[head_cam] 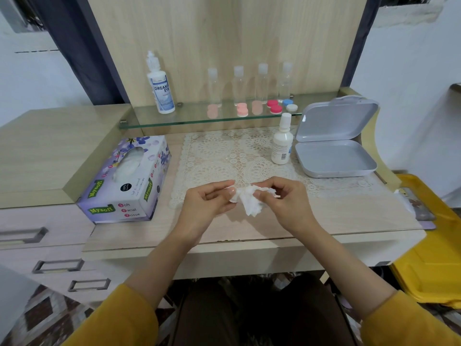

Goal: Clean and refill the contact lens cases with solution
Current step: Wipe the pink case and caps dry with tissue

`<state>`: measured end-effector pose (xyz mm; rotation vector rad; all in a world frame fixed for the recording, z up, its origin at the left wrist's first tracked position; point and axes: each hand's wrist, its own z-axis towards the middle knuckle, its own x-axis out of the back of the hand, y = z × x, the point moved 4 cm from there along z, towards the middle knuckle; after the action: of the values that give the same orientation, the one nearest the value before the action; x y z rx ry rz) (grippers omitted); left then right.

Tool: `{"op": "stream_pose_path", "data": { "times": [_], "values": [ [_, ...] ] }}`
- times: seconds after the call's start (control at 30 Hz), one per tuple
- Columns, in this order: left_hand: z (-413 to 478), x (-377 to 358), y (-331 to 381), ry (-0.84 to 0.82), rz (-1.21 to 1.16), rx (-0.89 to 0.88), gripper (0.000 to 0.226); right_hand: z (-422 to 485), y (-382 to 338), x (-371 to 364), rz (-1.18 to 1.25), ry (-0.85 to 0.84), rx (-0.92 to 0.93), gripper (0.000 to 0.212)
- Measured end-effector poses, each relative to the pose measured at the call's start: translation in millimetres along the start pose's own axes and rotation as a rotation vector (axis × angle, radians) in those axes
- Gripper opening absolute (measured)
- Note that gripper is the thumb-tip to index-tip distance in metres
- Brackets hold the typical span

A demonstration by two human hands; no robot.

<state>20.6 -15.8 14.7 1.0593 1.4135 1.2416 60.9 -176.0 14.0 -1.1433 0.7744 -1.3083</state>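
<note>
Hands, left [207, 206] and right [284, 201], around crumpled tissue [250, 207]

Desk [324, 216] — lace mat [224, 156], tissue box [129, 181]

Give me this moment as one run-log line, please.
left hand: pinches tissue | right hand: pinches tissue | wrapped item: cannot tell | lens cases: on glass shelf | solution bottle: upright on shelf

The tissue box [129, 181] is lilac with purple blossoms, the lace mat [224, 156] cream with round openwork. The lens cases [275, 109] are pink, red, blue and white; the hinged box [334, 158] is grey, the crumpled tissue [249, 199] white.
</note>
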Motion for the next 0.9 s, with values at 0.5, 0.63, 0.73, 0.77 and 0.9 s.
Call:
{"op": "stream_pose_path", "data": {
  "times": [0.5, 0.63, 0.73, 0.77, 0.9],
  "values": [
    [32.3, 3.7, 22.2, -0.227, 0.526, -0.065, 0.022, -1.8, 6.1, 19.4, -0.182, 0.064, -0.039, 0.024],
    [46.7, -4.6, 14.8, -0.177, 0.776, -0.262, 0.022, -2.1, 3.2, 28.8, -0.221, 0.142, -0.051, 0.021],
    [54.6, -7.0, 2.6, -0.164, 1.075, -0.343, 0.026, -2.5, 3.7, 32.9, -0.263, 0.117, -0.072, 0.018],
    [55.6, -7.3, -1.1, -0.164, 1.14, -0.35, 0.026, -2.8, 4.5, 33.9, -0.269, 0.098, -0.079, 0.022],
    [52.1, -5.8, -11.9, -0.172, 1.214, -0.348, 0.025, -4.3, 7.7, 37.0, -0.316, 0.078, -0.059, 0.025]
  ]
}}
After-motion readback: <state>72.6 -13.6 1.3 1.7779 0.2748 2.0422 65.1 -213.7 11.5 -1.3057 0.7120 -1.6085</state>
